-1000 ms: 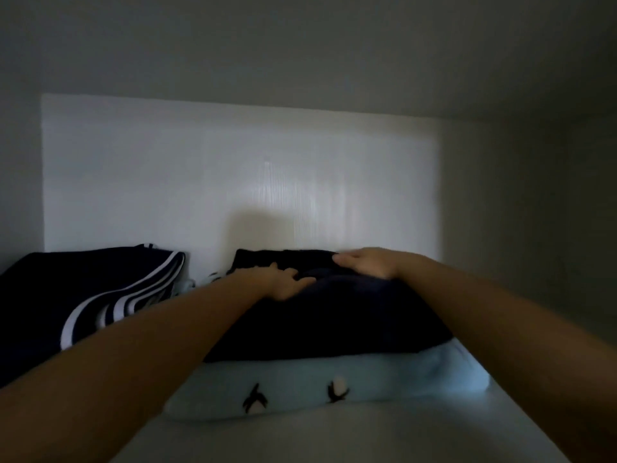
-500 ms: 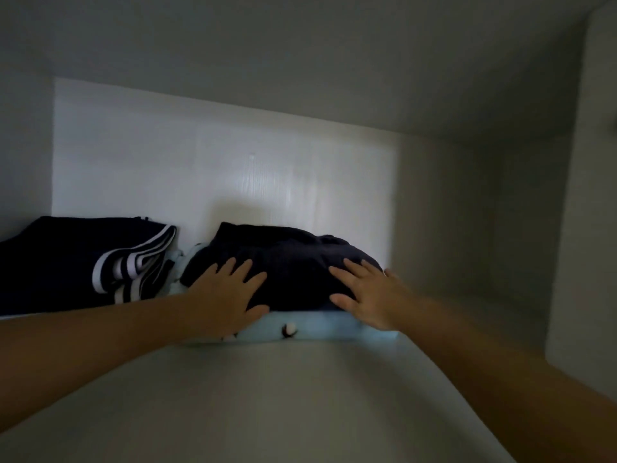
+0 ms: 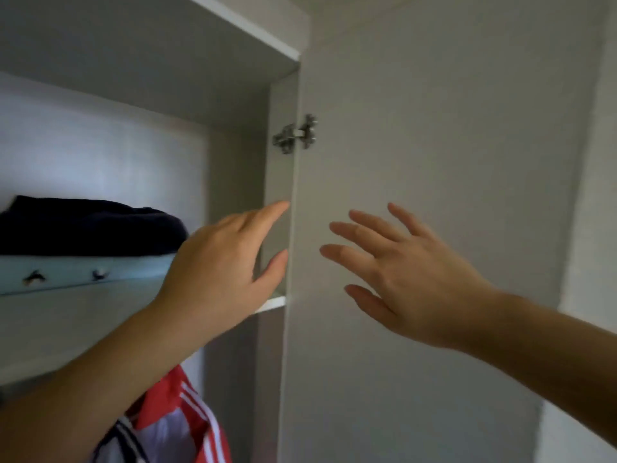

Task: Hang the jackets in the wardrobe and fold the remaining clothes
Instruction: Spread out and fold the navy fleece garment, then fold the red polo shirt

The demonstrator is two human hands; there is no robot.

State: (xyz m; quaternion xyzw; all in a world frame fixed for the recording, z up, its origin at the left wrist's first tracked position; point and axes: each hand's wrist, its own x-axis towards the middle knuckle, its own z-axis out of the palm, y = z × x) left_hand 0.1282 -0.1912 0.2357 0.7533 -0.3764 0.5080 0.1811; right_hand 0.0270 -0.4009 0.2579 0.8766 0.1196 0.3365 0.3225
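A folded dark navy garment lies on top of a folded light blue garment on the upper wardrobe shelf at the left. Below the shelf hangs a red and white striped jacket, partly hidden by my left forearm. My left hand is off the clothes, fingers straight, reaching toward the edge of the open wardrobe door. My right hand is spread in front of the door's inner face and holds nothing. Whether either hand touches the door is unclear.
A metal hinge joins the door to the wardrobe side panel. The white top panel of the wardrobe runs across the upper left. A pale wall stands to the right of the door.
Both hands have left the folded stack and pulled out of the shelf. My view has swung right, from the shelf interior to the open door. The stack stays on the shelf.
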